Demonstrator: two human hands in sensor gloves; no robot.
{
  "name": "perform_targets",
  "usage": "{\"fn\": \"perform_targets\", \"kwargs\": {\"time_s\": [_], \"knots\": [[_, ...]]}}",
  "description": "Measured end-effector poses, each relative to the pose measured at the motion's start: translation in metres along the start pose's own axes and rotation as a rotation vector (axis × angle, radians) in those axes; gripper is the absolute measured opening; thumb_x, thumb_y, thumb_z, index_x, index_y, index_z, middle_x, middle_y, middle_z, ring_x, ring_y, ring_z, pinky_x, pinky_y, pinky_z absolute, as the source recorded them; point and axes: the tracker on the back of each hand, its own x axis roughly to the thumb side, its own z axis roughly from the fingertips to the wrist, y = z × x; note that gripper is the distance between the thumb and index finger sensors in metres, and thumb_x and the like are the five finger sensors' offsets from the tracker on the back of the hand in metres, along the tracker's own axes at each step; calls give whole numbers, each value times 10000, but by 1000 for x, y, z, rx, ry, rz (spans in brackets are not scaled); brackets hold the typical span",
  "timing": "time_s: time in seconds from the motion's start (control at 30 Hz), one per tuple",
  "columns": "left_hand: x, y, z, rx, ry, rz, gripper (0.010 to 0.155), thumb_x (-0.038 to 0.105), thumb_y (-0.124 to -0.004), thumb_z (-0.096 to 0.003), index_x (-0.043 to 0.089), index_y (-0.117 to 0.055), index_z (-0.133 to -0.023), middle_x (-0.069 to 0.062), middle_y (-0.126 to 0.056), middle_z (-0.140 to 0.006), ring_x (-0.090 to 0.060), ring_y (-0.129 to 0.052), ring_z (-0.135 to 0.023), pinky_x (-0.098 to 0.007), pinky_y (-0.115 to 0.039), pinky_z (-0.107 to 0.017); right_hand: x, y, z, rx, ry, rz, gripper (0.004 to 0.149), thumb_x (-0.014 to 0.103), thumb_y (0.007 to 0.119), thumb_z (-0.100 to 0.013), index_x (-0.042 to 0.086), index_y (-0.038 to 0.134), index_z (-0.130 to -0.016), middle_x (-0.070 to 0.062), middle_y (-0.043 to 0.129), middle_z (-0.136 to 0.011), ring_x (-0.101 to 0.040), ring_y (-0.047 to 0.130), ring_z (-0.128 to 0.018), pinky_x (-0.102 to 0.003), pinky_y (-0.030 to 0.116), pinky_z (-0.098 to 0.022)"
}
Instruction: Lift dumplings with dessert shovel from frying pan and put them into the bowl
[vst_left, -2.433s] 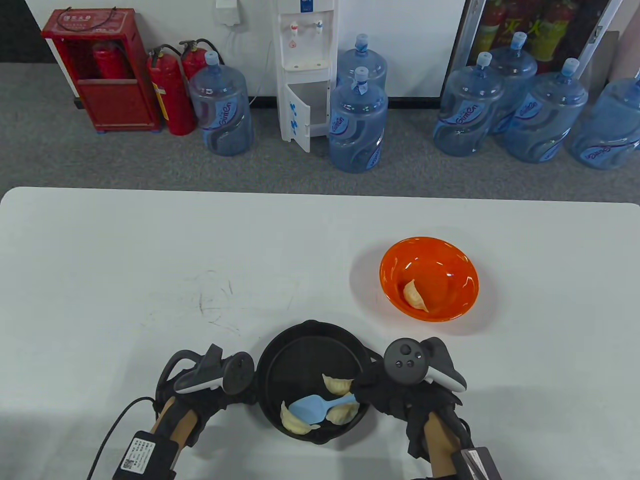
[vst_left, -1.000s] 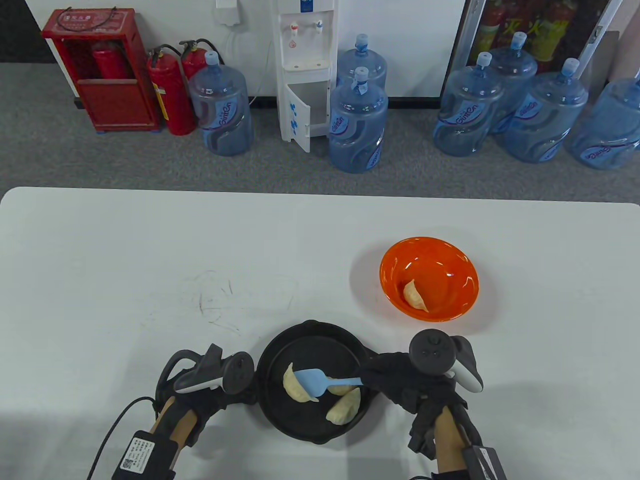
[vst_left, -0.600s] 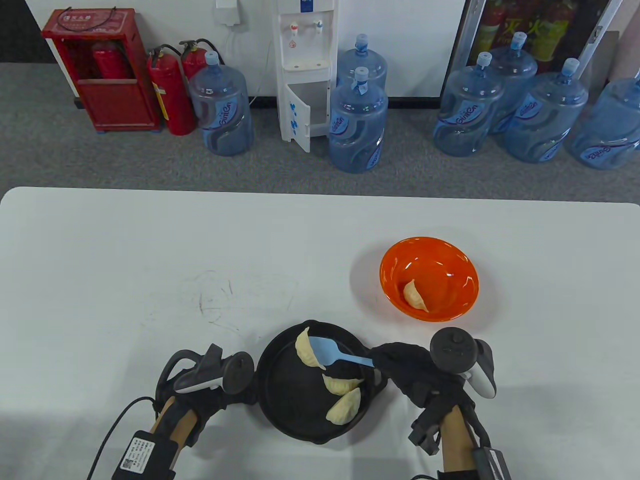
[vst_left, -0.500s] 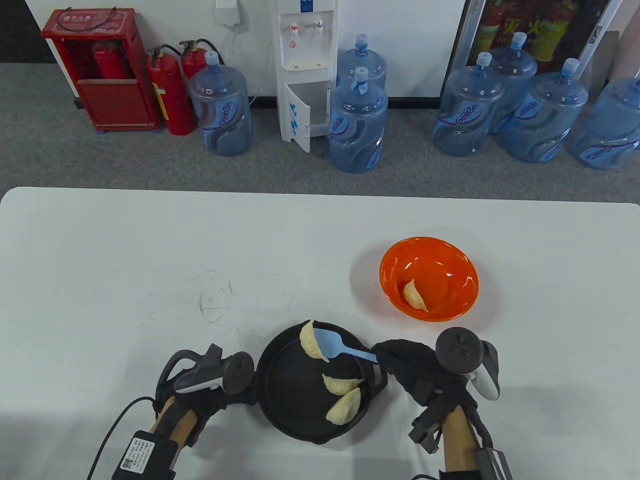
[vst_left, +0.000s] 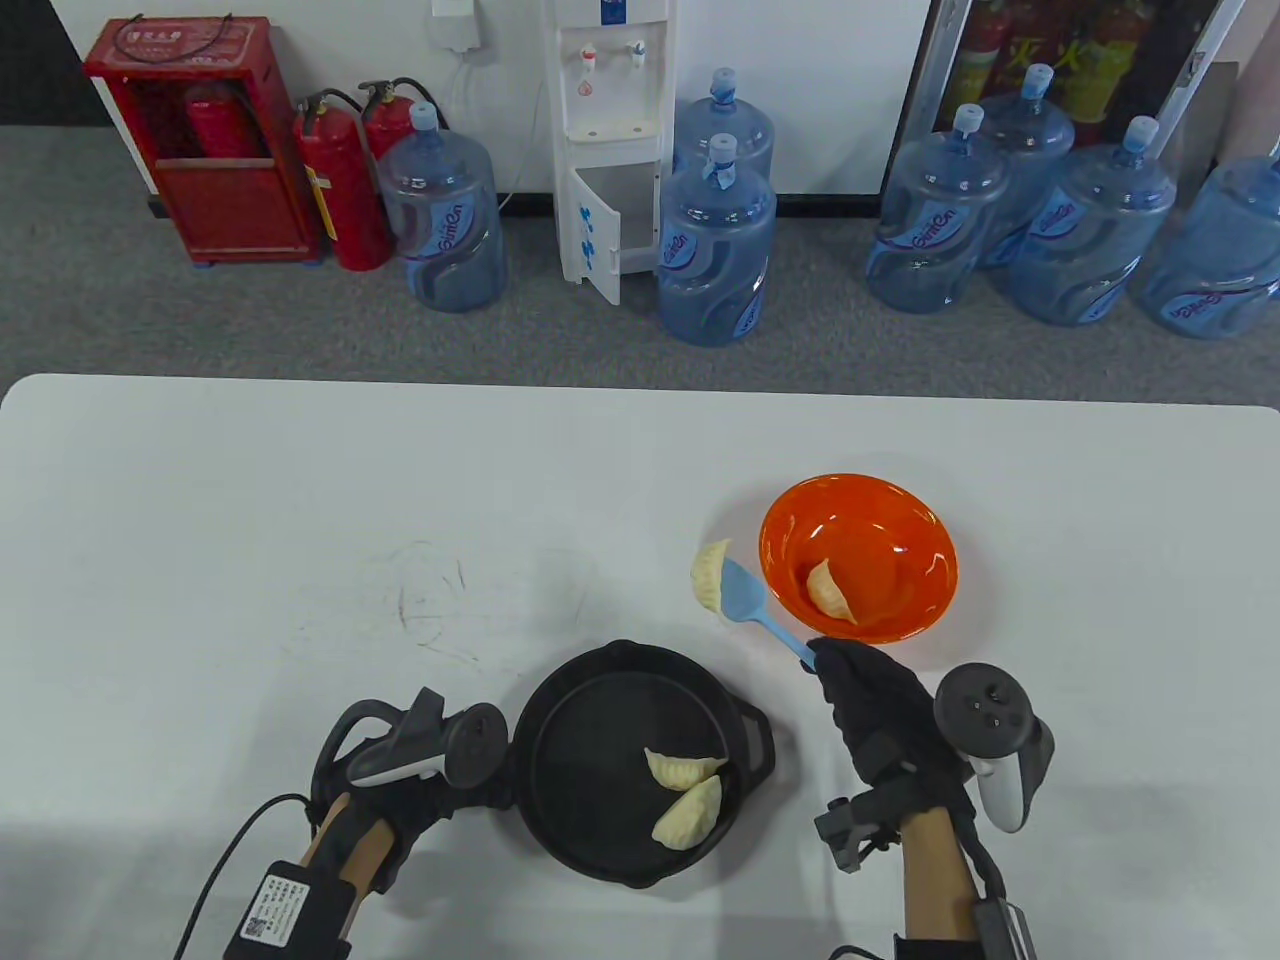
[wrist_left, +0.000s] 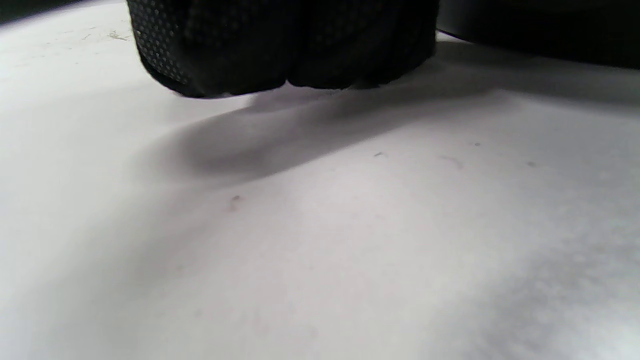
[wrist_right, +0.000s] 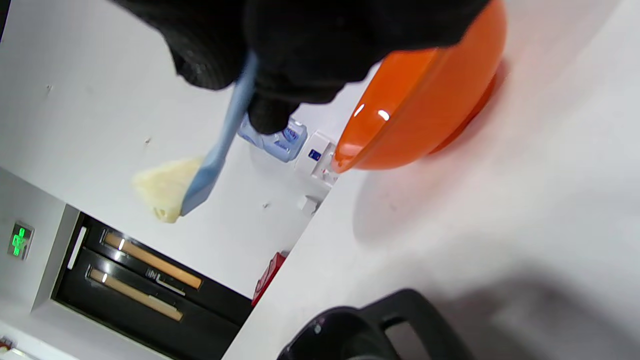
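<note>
Right hand grip holds the shovel by its handle, one dumpling on the blade, raised just left of the bowl. Bowl holds one dumpling; pan holds two. Left hand beside the pan on the desk; its grip cannot be told.

White table in front; behind it grey carpet floor, blue water jugs, white water dispenser, red fire extinguishers, red cabinet.
</note>
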Motion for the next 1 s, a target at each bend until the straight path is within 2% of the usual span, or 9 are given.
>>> {"fn": "perform_targets", "kwargs": {"time_s": [0.4, 0.67, 1.0], "knots": [[0, 0, 0, -3, -3, 0, 617, 661, -588, -336, 260, -802, -753, 45, -907, -536, -160, -966, -379, -513, -762, -678, 0, -8, 1, -85, 61, 29, 455, 388, 683, -651, 119, 821, -990, -129, 871, -795, -84, 889, -381, -291, 827, -271], [-1, 0, 0, -9, -7, 1, 616, 661, -588, -337, 261, -802, -755, 45, -908, -538, -159, -967, -381, -513, -761, -680, -8, -18, -10, -110, 143, 9, 457, 385, 679, -656, 113, 817, -995, -130, 868, -797, -82, 888, -376, -287, 825, -266], [-1, 0, -1, -13, -11, 6, 615, 662, -591, -336, 262, -804, -752, 46, -909, -536, -159, -966, -381, -516, -760, -679, -15, -37, -35, -129, 240, 195, 454, 383, 682, -655, 114, 821, -994, -133, 870, -796, -86, 888, -372, -290, 822, -263]]}}
